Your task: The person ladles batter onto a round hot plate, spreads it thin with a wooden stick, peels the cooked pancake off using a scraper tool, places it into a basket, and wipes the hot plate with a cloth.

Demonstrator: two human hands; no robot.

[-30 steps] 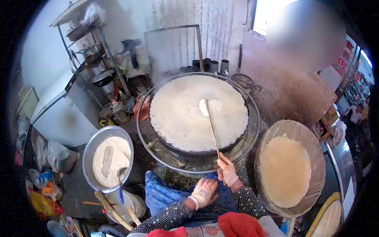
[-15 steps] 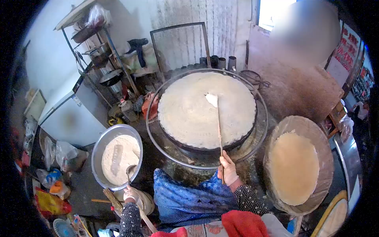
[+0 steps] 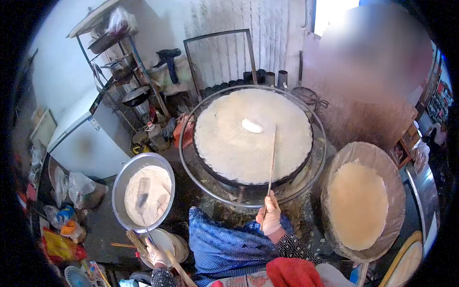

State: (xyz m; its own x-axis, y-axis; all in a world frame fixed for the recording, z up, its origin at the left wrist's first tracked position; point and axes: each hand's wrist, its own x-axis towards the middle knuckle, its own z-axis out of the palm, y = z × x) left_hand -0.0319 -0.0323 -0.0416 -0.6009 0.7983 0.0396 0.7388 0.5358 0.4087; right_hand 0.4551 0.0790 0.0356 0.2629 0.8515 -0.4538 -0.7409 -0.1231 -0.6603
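My right hand (image 3: 271,215) is closed round a thin wooden stick (image 3: 272,162), which reaches over a large round griddle (image 3: 203,165). A pale, thin sheet of batter (image 3: 229,153) covers the griddle. On the sheet lies a white, oval lump of batter (image 3: 252,126), left of the stick's far end and apart from it. My left hand (image 3: 158,253) grips the handle of a ladle (image 3: 149,235) at the near rim of a metal bowl (image 3: 117,191). The ladle's head is in the bowl's thick beige batter (image 3: 160,186), beside a light grey rectangular patch.
A metal ring (image 3: 184,160) surrounds the griddle. To the right stands a lined basket (image 3: 399,191) holding a round, tan flatbread (image 3: 358,205). A white bucket (image 3: 179,246) stands below the bowl. A blue checked cloth (image 3: 224,244) hangs before me. A white freezer (image 3: 88,138) and shelving stand left.
The white lump has come off the stick's end and lies on the sheet. My right hand has moved slightly down, the stick's tip rightward. The ladle has gone deeper into the bowl.
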